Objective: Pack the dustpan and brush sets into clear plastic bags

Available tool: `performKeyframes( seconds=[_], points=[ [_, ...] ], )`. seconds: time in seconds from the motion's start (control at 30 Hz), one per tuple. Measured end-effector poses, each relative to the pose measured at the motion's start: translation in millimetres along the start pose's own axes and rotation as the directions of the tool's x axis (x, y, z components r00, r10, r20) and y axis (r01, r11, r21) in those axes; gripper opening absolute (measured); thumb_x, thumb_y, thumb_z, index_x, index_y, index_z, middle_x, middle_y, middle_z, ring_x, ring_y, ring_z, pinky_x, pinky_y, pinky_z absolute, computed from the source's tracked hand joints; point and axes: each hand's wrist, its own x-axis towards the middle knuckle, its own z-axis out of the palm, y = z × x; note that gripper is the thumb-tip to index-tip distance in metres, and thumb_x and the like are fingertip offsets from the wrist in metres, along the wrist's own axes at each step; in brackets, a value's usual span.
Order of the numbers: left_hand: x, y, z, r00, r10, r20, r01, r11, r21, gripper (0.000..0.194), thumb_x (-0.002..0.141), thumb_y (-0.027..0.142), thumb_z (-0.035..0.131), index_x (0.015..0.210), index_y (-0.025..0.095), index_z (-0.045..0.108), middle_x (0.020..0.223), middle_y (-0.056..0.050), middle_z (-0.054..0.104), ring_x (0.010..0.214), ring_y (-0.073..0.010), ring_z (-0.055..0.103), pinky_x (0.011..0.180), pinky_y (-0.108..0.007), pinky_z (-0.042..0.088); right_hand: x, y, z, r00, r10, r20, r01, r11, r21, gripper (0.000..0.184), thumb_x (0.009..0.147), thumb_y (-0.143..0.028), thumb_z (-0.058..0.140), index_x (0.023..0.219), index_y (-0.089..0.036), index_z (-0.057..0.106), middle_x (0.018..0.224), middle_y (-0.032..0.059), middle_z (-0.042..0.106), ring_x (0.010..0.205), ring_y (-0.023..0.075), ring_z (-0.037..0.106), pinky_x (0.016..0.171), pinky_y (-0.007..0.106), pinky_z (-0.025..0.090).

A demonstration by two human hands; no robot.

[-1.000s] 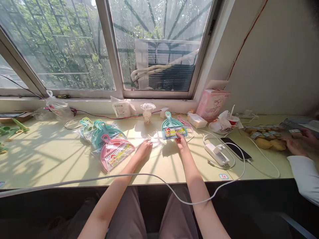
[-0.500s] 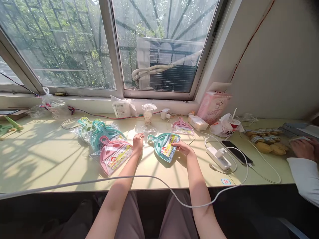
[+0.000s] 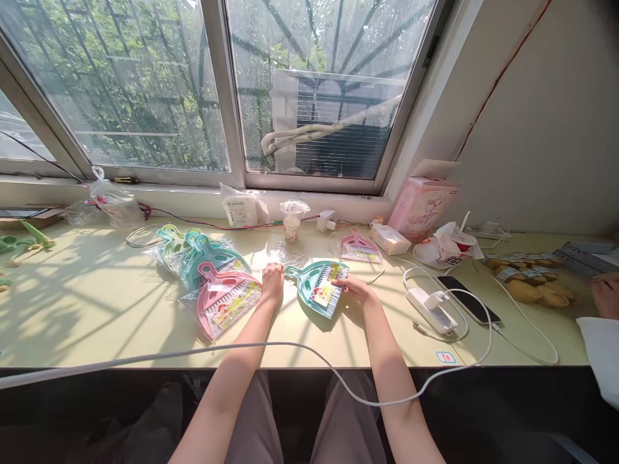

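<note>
1. Sunlit window behind, pale green desk (image 3: 97, 322) below, cluttered along its far edge.
2. Lying flat at desk centre: teal dustpan set (image 3: 316, 289), handle pointing left and away, wide bristle edge toward the right and near side; long axis slanted across the desk.
3. Right hand (image 3: 355, 288) resting on the wide end of that set, fingers closed lightly on its edge and label; grip looks like a pinch, though the underside stays hidden.
4. Left hand (image 3: 273, 281) curled loosely on the desk just left of the handle tip, near but seemingly not touching it; whether anything is pinched in it cannot be told, perhaps clear film (image 3: 283, 252) lying just beyond.
5. So: handle nearer the left hand, pan body under the right.
6. Left of the left hand, touching or almost: pink bagged set (image 3: 225, 303), atop a fan of more bagged teal sets (image 3: 193, 254).
7. Farther back, right of centre: small pink set (image 3: 358, 248), unbagged.
8. Right side: white charger (image 3: 430, 308) with cable (image 3: 290, 345) trailing across the near edge, phone (image 3: 468, 307), tissue box (image 3: 420, 206).
9. Far right edge: another person's hand (image 3: 607, 293) and white sleeve (image 3: 602, 351), well apart.
</note>
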Motion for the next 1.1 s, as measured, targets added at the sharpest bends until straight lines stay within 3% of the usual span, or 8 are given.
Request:
performKeyframes(
  seconds=[0.2, 0.37, 0.5, 0.57, 0.67, 0.77, 0.9, 1.1],
  points=[
    [2, 5, 4.5, 0.967, 0.237, -0.096, -0.241, 0.97, -0.03, 0.026, 0.105, 0.011, 0.064, 0.103, 0.021, 0.088, 0.126, -0.021, 0.089, 0.124, -0.0393, 0.084, 0.117, -0.059, 0.065, 45, -6, 1, 0.973, 0.204, 0.109, -0.199, 0.978, -0.059, 0.046, 0.063, -0.009, 0.091, 0.105, -0.026, 0.084, 0.094, 0.0076, 0.089, 0.091, 0.0332, 0.087, 0.081, 0.043, 0.073],
    [1, 3, 11.3, 0.842, 0.502, -0.197, -0.514, 0.858, -0.015, 0.036, 0.11, 0.015, 0.056, 0.121, 0.022, 0.09, 0.134, -0.018, 0.089, 0.132, -0.0364, 0.083, 0.126, -0.065, 0.061, 57, 9, 6, 0.96, 0.186, 0.207, -0.185, 0.982, -0.027, 0.041, 0.064, -0.009, 0.094, 0.099, -0.026, 0.081, 0.096, 0.0063, 0.09, 0.088, 0.0286, 0.087, 0.076, 0.036, 0.073],
    [-9, 7, 16.4, 0.753, 0.638, -0.162, -0.654, 0.752, -0.076, 0.038, 0.116, 0.026, 0.053, 0.131, 0.024, 0.088, 0.148, -0.017, 0.085, 0.143, -0.0334, 0.079, 0.134, -0.064, 0.054, 62, 18, 12, 0.978, 0.174, 0.117, -0.18, 0.983, 0.042, 0.041, 0.069, -0.007, 0.092, 0.104, -0.025, 0.082, 0.091, 0.0056, 0.089, 0.087, 0.0285, 0.088, 0.076, 0.035, 0.074],
    [-13, 11, 17.4, 0.811, 0.538, -0.228, -0.575, 0.805, -0.144, 0.043, 0.117, 0.042, 0.06, 0.149, 0.021, 0.08, 0.166, -0.022, 0.074, 0.162, -0.0385, 0.065, 0.143, -0.07, 0.04, 65, 21, 15, 0.986, 0.155, 0.055, -0.159, 0.983, 0.094, 0.044, 0.072, -0.009, 0.092, 0.111, -0.025, 0.083, 0.089, 0.0046, 0.089, 0.088, 0.0299, 0.089, 0.078, 0.038, 0.074],
    [-10, 16, 13.0, 0.937, 0.084, -0.339, -0.224, 0.889, -0.399, 0.08, 0.111, 0.064, 0.07, 0.173, 0.014, 0.057, 0.185, -0.031, 0.049, 0.181, -0.0463, 0.035, 0.145, -0.073, 0.029, 65, 24, 20, 0.996, 0.09, -0.015, -0.086, 0.976, 0.199, 0.048, 0.073, -0.012, 0.093, 0.119, -0.024, 0.084, 0.091, 0.004, 0.09, 0.09, 0.0309, 0.089, 0.081, 0.041, 0.075],
    [1, 20, 7.4, 0.952, -0.305, -0.018, 0.196, 0.654, -0.731, 0.079, 0.109, 0.066, 0.074, 0.17, 0.019, 0.057, 0.174, -0.03, 0.062, 0.169, -0.0465, 0.055, 0.129, -0.066, 0.056, 64, 27, 26, 0.998, 0.052, -0.042, -0.039, 0.964, 0.262, 0.047, 0.07, -0.013, 0.096, 0.114, -0.024, 0.085, 0.091, 0.0035, 0.09, 0.089, 0.0306, 0.088, 0.082, 0.041, 0.074],
    [-3, 32, 16.0, 0.875, -0.241, 0.42, 0.478, 0.292, -0.828, 0.056, 0.093, 0.062, 0.095, 0.129, 0.023, 0.079, 0.121, -0.019, 0.089, 0.118, -0.0391, 0.088, 0.099, -0.051, 0.074, 63, 29, 34, 0.997, 0.042, -0.066, -0.023, 0.962, 0.273, 0.047, 0.065, -0.015, 0.1, 0.108, -0.024, 0.084, 0.09, 0.0035, 0.089, 0.094, 0.033, 0.088, 0.084, 0.044, 0.075],
    [-22, 53, 32.0, 0.858, -0.192, 0.476, 0.504, 0.141, -0.852, 0.059, 0.078, 0.056, 0.107, 0.114, 0.022, 0.076, 0.104, -0.015, 0.088, 0.108, -0.0376, 0.089, 0.089, -0.05, 0.076, 65, 33, 43, 0.972, 0.034, -0.231, 0.043, 0.945, 0.324, 0.039, 0.061, -0.02, 0.099, 0.093, -0.024, 0.079, 0.09, 0.005, 0.088, 0.097, 0.0322, 0.088, 0.081, 0.039, 0.075]
  ],
)
